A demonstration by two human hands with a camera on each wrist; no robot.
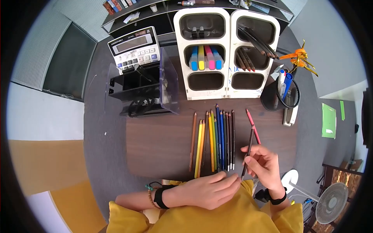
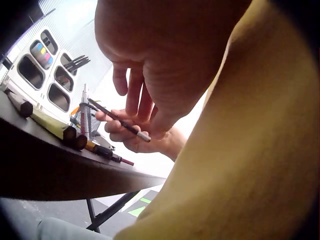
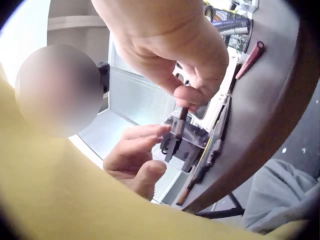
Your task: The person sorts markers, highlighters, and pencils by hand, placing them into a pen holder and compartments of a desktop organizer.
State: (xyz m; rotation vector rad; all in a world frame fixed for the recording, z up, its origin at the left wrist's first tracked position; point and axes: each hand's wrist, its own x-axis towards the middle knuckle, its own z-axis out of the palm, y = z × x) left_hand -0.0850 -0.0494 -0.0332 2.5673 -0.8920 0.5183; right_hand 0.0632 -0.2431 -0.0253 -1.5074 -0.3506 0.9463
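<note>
Pinching a dark pencil (image 1: pixel 250 140) in the right hand (image 1: pixel 265 165). Holding out the left hand (image 1: pixel 211 190), fingers relaxed, near the pencil's lower end.

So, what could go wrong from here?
The dark pencil could slip, since the right hand seems to hold it just between thumb and fingers. The row of pencils lies loose, its near ends close to the table edge and the left hand, so a bump might scatter it. The dark pencils jutting from the upper right compartment of the white organizer might slide out if knocked.
</note>
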